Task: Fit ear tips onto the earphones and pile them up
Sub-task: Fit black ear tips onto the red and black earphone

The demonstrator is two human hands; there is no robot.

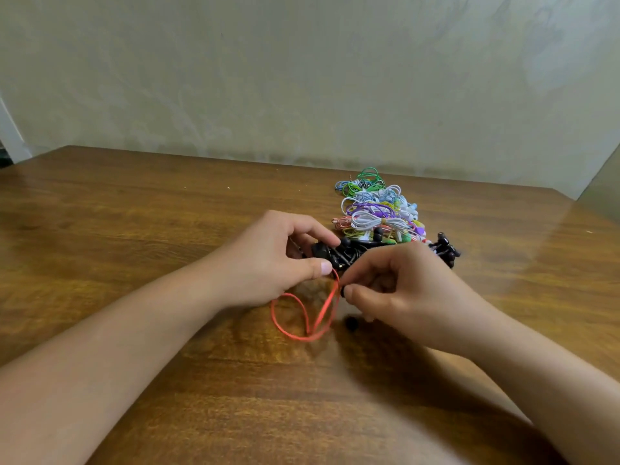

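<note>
Right hand (399, 290) fingers pinch black ear tip (343, 291) at orange cable (303, 317). Left hand (268, 260) fingers curled, gripping same cable's upper end. Cable loops on desk (134, 229). Colourful earphone pile (379, 213) just behind hands.

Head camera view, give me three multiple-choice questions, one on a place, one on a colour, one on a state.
1. The pile of coiled earphones lies:
A. beyond the hands
B. at the near table edge
C. on the floor

2. The earphone cable being worked on is:
A. green
B. orange-red
C. white

3. The right hand is:
A. flat on the table
B. pinching a black ear tip
C. out of view

Answers: 1 A, the pile sits farther back; 2 B, its loop shows below the left hand; 3 B, the fingertips close on it.
</note>
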